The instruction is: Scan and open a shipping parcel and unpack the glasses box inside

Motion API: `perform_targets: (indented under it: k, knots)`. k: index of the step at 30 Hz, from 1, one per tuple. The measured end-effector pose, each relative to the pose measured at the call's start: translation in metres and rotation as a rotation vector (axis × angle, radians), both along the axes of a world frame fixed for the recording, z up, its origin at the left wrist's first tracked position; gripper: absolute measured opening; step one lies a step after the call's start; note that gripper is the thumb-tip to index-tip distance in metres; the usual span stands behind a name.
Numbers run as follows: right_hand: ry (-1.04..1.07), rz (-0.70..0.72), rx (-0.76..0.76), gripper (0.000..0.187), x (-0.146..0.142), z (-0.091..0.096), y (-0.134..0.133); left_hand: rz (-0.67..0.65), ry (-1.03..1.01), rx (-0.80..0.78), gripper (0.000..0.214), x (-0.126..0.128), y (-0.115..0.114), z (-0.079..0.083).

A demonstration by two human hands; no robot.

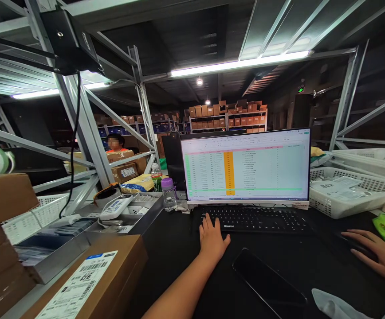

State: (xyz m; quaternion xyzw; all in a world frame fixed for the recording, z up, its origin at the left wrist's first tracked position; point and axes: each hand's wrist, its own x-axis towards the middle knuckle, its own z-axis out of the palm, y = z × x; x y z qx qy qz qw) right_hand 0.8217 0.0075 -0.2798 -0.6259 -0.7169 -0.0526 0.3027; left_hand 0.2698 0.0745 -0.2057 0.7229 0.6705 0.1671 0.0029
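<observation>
My left hand (211, 239) lies flat on the black desk (175, 248) with its fingers stretched out onto the left end of a black keyboard (255, 219); it holds nothing. My right hand (377, 254) rests at the right edge over a dark mouse (340, 237), fingers curved down on it. A monitor (245, 164) showing a spreadsheet stands behind the keyboard. A black phone (267, 281) lies face up between my two forearms.
A labelled cardboard box (89, 283) sits at the near left beside a metal tray (79, 230) with a handheld scanner (115, 206). A small bottle (169, 192) stands left of the monitor. White baskets (348, 195) are at right. A person (115, 144) sits beyond the metal racking.
</observation>
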Motion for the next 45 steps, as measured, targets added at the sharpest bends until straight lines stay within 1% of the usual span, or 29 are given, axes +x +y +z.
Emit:
perform_targets:
  k: [5,14,18,25,35,38,45]
  knots:
    - [-0.016,0.006,-0.017,0.054,0.000,-0.001,0.000,0.001,-0.003,0.003,0.075,0.000,-0.001,0.000]
    - [0.037,-0.022,-0.002,0.052,-0.010,0.007,-0.003,0.002,0.026,-0.004,0.075,0.001,-0.001,0.002]
    - [0.022,-0.038,-0.002,0.049,-0.011,0.008,-0.003,0.000,0.027,0.004,0.074,0.001,-0.001,0.002]
    - [-0.017,-0.061,-0.059,0.049,-0.007,0.010,-0.001,-0.003,0.015,0.010,0.075,0.000,0.000,0.000]
    - [-0.017,-0.048,-0.036,0.048,-0.002,0.005,0.001,-0.002,0.030,0.006,0.075,0.000,-0.001,0.002]
    - [-0.025,-0.040,-0.046,0.048,-0.004,0.008,0.000,0.004,0.044,0.005,0.074,0.001,-0.001,0.001]
    - [-0.069,-0.052,-0.083,0.050,-0.017,0.021,-0.007,0.005,0.073,0.011,0.071,0.001,-0.001,0.003]
